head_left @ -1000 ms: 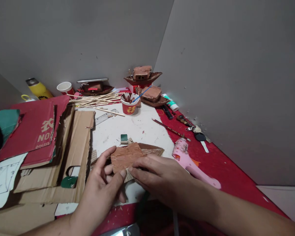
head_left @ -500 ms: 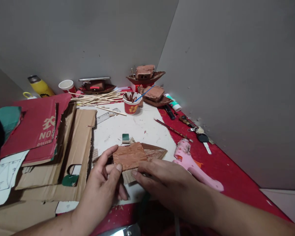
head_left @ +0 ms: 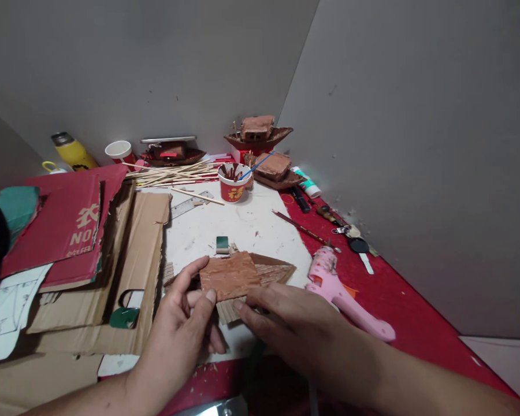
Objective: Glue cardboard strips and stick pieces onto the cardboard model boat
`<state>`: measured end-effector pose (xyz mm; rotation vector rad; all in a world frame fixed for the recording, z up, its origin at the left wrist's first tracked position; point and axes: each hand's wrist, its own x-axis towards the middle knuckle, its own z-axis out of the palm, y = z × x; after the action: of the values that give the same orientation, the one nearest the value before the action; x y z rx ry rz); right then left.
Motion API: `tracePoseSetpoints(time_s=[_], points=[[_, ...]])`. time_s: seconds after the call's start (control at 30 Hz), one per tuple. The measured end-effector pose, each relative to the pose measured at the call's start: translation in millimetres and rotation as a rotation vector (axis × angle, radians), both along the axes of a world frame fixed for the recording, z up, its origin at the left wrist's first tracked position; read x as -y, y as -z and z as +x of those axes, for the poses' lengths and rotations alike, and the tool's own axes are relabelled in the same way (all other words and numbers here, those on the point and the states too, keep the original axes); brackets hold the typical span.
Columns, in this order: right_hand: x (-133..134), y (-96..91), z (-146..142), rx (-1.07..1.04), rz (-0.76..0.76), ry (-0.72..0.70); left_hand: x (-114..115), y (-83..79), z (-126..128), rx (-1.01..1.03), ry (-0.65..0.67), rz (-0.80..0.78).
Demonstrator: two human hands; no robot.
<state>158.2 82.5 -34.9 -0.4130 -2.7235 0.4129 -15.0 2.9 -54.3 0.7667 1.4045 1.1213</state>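
Before me on the white board (head_left: 260,222) is a cardboard model boat (head_left: 279,273) with a pointed end to the right. A brown-painted roof panel (head_left: 230,273) covers its middle. My left hand (head_left: 189,309) grips the panel's left side, thumb on the near corner and forefinger at the far edge. A bare corrugated strip (head_left: 227,311) juts out below the panel's near edge. On the near side, my right hand (head_left: 281,315) has its fingertips closed at this strip and the panel's corner; its other fingers are hidden.
A pink glue gun (head_left: 351,303) lies to the right, beyond it keys (head_left: 359,247) and a pencil (head_left: 305,231). At the back stand a paper cup of brown paint (head_left: 233,188), thin sticks (head_left: 173,173) and finished boats (head_left: 259,136). Cardboard sheets (head_left: 143,254) pile up at left.
Both hands keep the same hold on the boat. The whole view has shifted very slightly; nothing else visibly moved.
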Motion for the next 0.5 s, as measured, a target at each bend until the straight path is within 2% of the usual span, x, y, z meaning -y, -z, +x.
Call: tracePoseSetpoints(time_s=[0.13,0.5], points=[[0.7,5.8,6.3,-0.028,0.06,-0.06,0.3,0.7,0.3,0.009,-0.008,0.005],[-0.8,5.5,4.1,-0.008,0.079,-0.055,1.0,3.5,-1.0,0.005,-0.001,0.002]])
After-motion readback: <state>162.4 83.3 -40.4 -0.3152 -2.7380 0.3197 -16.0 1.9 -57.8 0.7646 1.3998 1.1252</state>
